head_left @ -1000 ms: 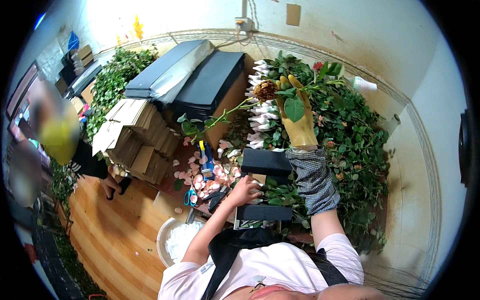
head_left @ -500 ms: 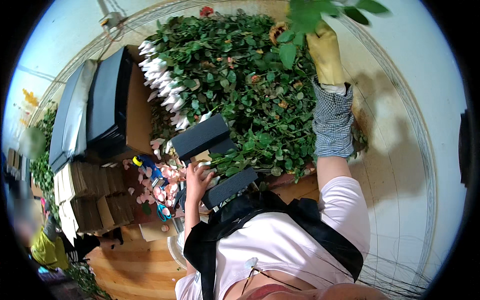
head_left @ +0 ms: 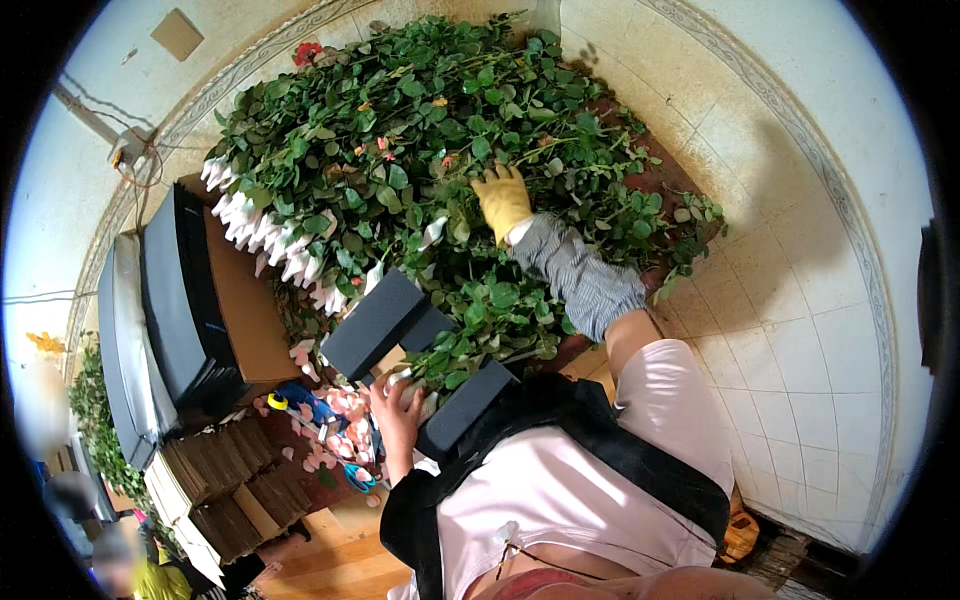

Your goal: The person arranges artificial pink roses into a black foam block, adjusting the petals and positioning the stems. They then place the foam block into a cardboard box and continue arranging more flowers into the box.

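Note:
My bare left hand [head_left: 398, 415] curls its fingers around rose heads in white sleeves [head_left: 398, 380], at the end of a leafy bunch [head_left: 465, 350]. This bunch lies in a holder with two dark grey ribbed blocks [head_left: 373, 322], one at each side. On the pile of roses [head_left: 370, 150], my right hand [head_left: 502, 203] in a yellow glove rests with its fingers apart on the leaves. A checked sleeve covers that forearm. Just left of the glove a single white-sleeved rose head [head_left: 432, 232] lies across the foliage.
A row of white-sleeved heads [head_left: 265, 230] edges the pile's left. Beyond stand dark sheets [head_left: 180, 290] and a brown cardboard sheet [head_left: 245, 290], with stacked cardboard [head_left: 225, 470] nearer. Blue scissors [head_left: 358, 478] lie by pink petals [head_left: 345, 440]. Another person [head_left: 160, 575] is at lower left.
My right hand has come down and left from the far right, where it was beside a raised leafy stem, onto the pile. My left hand stays at the bunch. The view has turned.

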### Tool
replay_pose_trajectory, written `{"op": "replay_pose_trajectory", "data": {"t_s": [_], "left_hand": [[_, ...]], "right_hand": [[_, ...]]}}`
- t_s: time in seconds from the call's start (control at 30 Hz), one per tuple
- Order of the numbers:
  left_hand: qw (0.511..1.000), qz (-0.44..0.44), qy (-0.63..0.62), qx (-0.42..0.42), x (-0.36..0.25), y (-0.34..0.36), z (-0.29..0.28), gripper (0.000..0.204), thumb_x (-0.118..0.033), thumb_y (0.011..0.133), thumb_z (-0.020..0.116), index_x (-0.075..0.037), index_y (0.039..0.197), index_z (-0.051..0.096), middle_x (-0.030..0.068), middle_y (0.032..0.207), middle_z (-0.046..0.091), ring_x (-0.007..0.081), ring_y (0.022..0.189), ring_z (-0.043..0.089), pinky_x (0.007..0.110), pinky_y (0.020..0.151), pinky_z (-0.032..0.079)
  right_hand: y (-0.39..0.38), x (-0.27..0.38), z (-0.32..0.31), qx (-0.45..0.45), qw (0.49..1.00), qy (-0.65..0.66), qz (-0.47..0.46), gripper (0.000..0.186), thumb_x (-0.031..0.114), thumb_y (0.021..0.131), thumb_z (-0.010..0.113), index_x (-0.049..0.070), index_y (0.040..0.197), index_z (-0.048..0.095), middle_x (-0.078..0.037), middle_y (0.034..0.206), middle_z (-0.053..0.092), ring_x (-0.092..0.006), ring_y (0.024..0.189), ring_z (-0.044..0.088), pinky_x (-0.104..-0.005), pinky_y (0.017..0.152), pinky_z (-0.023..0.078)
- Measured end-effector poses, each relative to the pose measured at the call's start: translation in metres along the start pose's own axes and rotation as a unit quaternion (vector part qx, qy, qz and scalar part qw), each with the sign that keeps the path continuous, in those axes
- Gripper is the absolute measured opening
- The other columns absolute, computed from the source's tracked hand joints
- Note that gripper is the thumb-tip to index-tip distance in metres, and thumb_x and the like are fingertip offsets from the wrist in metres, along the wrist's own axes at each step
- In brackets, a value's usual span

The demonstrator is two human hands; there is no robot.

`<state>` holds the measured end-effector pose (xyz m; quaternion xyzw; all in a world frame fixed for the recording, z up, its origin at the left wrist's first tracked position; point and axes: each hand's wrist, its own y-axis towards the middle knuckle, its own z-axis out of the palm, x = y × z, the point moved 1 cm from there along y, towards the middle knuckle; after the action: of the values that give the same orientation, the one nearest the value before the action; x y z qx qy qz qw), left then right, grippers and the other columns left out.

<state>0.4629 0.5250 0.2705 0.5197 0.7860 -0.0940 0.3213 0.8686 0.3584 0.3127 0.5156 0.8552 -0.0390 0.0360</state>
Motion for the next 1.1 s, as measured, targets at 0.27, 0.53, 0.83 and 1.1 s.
{"op": "replay_pose_trajectory", "data": {"t_s": [0.27, 0.53, 0.83, 1.1], "left_hand": [[0.999, -0.026, 0.005, 0.033, -0.017, 0.004, -0.007, 0.031, -0.014, 0.081, 0.083, -0.003, 0.108, 0.071, 0.0195, 0.129, 0.055, 0.0403, 0.122, 0.052, 0.047, 0.104, 0.044], [0.999, -0.04, -0.006, 0.023, -0.021, 0.008, -0.007, 0.033, -0.019, 0.078, 0.085, -0.009, 0.107, 0.075, 0.0132, 0.127, 0.058, 0.0364, 0.116, 0.056, 0.046, 0.098, 0.046], [0.998, -0.047, -0.001, 0.04, -0.023, 0.01, -0.012, 0.031, -0.021, 0.078, 0.084, -0.01, 0.105, 0.075, 0.013, 0.128, 0.058, 0.0353, 0.115, 0.054, 0.046, 0.099, 0.044], [0.998, -0.052, -0.008, 0.03, -0.022, 0.008, -0.009, 0.029, -0.015, 0.077, 0.084, -0.009, 0.104, 0.075, 0.0132, 0.128, 0.058, 0.036, 0.117, 0.055, 0.046, 0.1, 0.045]], "right_hand": [[0.003, -0.013, 0.031, 0.035, 0.985, 0.147, -0.088, 0.05, 0.014, 0.096, 0.056, 0.011, 0.145, 0.053, -0.017, 0.156, 0.047, -0.0367, 0.145, 0.04, -0.0568, 0.121, 0.025], [-0.034, 0.011, -0.069, 0.12, 0.955, 0.109, -0.249, 0.042, 0.031, 0.098, 0.061, 0.01, 0.135, 0.06, -0.013, 0.12, 0.07, -0.0312, 0.11, 0.066, -0.0462, 0.096, 0.052], [0.117, 0.104, -0.167, -0.33, 0.84, 0.263, -0.342, 0.037, 0.018, 0.097, 0.066, 0.008, 0.132, 0.06, -0.012, 0.129, 0.067, -0.0266, 0.119, 0.064, -0.0424, 0.108, 0.049], [0.233, 0.151, -0.114, -0.1, 0.961, 0.006, -0.259, 0.095, -0.001, 0.081, 0.074, 0.017, 0.161, 0.027, -0.01, 0.152, 0.05, -0.0274, 0.14, 0.047, -0.0419, 0.12, 0.035]]}}
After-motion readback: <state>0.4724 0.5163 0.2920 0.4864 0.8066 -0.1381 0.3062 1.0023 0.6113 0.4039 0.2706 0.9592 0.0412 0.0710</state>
